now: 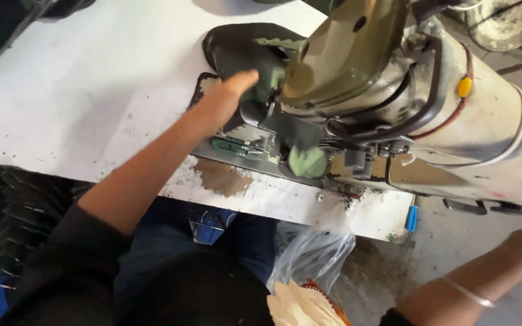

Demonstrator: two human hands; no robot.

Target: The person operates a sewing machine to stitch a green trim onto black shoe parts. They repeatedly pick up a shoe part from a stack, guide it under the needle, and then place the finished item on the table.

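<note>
Premises are a sewing workshop. An industrial sewing machine [430, 115], worn and grimy, stands on a scuffed, stained white worktable [61, 102]. Dark cut pieces [19, 211] are stacked beside the table, over a dusty concrete floor [448, 253].

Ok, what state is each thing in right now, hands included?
left hand: blurred, fingers laid on the dark workpiece, grip unclear
right hand: out of view past the right edge, only the forearm with a bangle shows
dark workpiece: lying flat on the machine bed, partly under the sewing machine head
white table: stained and worn near its front edge
clear plastic bag: crumpled below the table
</note>
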